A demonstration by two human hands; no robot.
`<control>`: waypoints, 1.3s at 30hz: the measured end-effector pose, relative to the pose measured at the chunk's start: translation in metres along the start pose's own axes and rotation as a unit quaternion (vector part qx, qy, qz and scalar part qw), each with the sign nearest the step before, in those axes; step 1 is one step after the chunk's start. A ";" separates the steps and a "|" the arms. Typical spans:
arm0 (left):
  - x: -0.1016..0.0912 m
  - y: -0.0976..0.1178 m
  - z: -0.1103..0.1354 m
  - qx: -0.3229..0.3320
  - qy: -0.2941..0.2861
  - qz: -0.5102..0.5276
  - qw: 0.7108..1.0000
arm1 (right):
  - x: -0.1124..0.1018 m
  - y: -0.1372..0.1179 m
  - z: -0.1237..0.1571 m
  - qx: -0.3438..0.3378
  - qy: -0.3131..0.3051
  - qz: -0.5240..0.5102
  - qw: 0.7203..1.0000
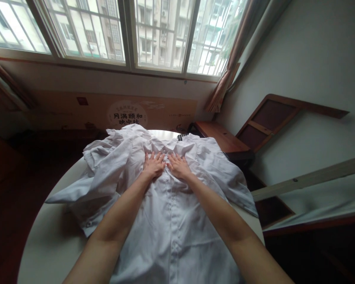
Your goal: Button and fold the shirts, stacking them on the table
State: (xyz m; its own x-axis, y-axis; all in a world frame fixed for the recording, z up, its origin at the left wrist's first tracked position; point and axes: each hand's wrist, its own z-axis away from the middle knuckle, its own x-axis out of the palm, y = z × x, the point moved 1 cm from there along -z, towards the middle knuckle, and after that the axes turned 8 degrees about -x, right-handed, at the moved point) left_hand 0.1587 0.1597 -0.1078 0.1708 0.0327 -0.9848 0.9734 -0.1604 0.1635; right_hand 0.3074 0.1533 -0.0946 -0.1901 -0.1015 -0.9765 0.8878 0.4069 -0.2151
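Note:
A white button-front shirt [156, 221] is spread over a round white table [47, 236], its button placket running down the middle toward me. My left hand [154, 164] lies flat on the upper chest of the shirt, fingers spread, just left of the placket. Flat on the cloth to the right of the placket is my right hand [177, 165], also with fingers apart. The two hands almost meet at the thumbs. Wrinkled white cloth with sleeves is heaped on the left side, and another sleeve [230, 177] drapes to the right. Neither hand grips the fabric.
Beyond the table stand a wooden bench [221, 136] and a barred window [162, 35] with curtains [224, 90]. A printed banner [153, 110] hangs below the window. A small black-and-white striped item [181, 137] lies at the far table edge. A pale rail [313, 175] is at right.

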 end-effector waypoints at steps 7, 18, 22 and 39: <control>-0.031 0.021 0.035 0.007 0.093 0.005 0.996 | -0.023 -0.012 0.039 0.012 0.165 -0.051 0.985; -0.019 0.030 0.097 -0.012 0.018 0.129 0.991 | -0.015 -0.063 0.110 0.032 0.115 0.093 0.989; -0.023 0.028 0.092 -0.046 -0.012 0.150 0.988 | -0.014 -0.069 0.106 0.039 0.111 0.091 0.989; -0.024 0.027 0.100 -0.088 0.054 0.220 0.970 | -0.017 -0.041 0.087 0.107 0.196 -0.271 0.936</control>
State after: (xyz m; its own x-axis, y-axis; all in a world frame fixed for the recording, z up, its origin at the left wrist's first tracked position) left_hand 0.1660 0.0559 -0.0853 0.5807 0.1033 -0.8076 0.8126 -0.0122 0.5827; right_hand 0.3109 0.0591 -0.0679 -0.7384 0.1175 -0.6641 0.6728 0.1965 -0.7133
